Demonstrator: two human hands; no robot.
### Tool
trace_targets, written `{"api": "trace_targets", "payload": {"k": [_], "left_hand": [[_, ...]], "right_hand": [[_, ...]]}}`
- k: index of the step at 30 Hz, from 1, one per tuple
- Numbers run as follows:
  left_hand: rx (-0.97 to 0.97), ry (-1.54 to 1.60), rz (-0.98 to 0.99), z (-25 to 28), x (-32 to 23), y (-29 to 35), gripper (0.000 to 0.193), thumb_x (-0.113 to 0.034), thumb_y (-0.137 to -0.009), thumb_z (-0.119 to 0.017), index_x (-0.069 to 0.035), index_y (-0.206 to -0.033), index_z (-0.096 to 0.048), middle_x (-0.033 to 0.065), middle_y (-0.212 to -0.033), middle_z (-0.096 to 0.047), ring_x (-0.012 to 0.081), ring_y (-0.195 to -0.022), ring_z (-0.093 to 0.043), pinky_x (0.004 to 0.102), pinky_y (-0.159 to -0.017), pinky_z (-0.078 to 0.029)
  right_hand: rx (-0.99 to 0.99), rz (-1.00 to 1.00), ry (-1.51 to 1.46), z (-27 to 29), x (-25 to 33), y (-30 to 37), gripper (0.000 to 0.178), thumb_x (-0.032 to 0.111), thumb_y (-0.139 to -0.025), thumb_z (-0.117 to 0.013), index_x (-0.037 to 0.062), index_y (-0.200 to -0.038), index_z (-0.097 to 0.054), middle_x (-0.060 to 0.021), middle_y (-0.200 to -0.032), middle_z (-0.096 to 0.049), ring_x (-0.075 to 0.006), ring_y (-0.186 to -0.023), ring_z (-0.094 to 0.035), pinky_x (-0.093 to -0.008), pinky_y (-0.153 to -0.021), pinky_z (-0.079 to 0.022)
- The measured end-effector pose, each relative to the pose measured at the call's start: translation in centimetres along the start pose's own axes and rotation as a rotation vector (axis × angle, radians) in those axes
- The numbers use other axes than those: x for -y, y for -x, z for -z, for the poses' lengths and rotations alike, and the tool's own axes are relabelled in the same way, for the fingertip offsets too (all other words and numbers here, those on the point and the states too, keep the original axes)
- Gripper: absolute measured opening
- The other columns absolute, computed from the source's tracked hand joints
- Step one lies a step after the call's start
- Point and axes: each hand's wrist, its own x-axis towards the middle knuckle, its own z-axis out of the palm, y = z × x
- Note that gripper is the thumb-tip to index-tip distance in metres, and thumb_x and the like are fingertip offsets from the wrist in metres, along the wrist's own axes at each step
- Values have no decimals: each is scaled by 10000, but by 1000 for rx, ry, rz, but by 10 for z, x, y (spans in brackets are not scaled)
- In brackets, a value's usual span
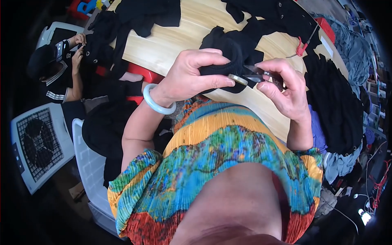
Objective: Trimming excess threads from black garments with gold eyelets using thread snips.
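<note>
My left hand (196,73), with a pale bangle (157,102) at its wrist, is closed on a black garment (220,45). The folded edge of the cloth is pinched between thumb and fingers. By the thumb tip sits a round, pale-rimmed piece (238,79), perhaps a button; I cannot tell for certain. In my right hand (286,83) is a small pair of thread snips (255,74). Their blades point left at the garment's edge, close to the round piece. Part of the snips is hidden by my fingers.
Several black garments (143,16) lie over the wooden table (163,51). Red-handled scissors (301,47) rest at its right. Another person (67,69) sits at the left, working on dark cloth. A white plastic bin (87,163) and a fan (41,143) stand on the left.
</note>
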Motion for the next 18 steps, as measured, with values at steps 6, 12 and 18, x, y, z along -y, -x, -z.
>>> {"api": "trace_targets", "payload": {"k": [6,12,18], "left_hand": [[-27,16,18,0,-1,-1,204,-1,-652,-674,43,-829,-583,26,-651,-480,83,-596,-438,217,-513,-339],[27,-75,-3,3,-4,-3,198,-14,-659,-672,36,-830,-586,29,-656,-482,84,-602,-439,220,-522,-343],[-1,37,73,1,-7,-7,189,-28,-673,-668,32,-834,-589,28,-688,-510,92,-631,-464,217,-560,-370]], "right_hand": [[68,-1,-4,4,1,-2,218,113,-683,-664,3,-847,-573,-50,-699,-547,-107,-561,-520,-208,-457,-379],[99,-3,-9,3,0,-7,207,104,-687,-656,-3,-844,-574,-53,-695,-551,-114,-572,-524,-215,-467,-382],[105,-6,-19,4,-2,-10,202,108,-687,-658,-1,-838,-578,-59,-693,-550,-119,-567,-518,-220,-468,-377]]}}
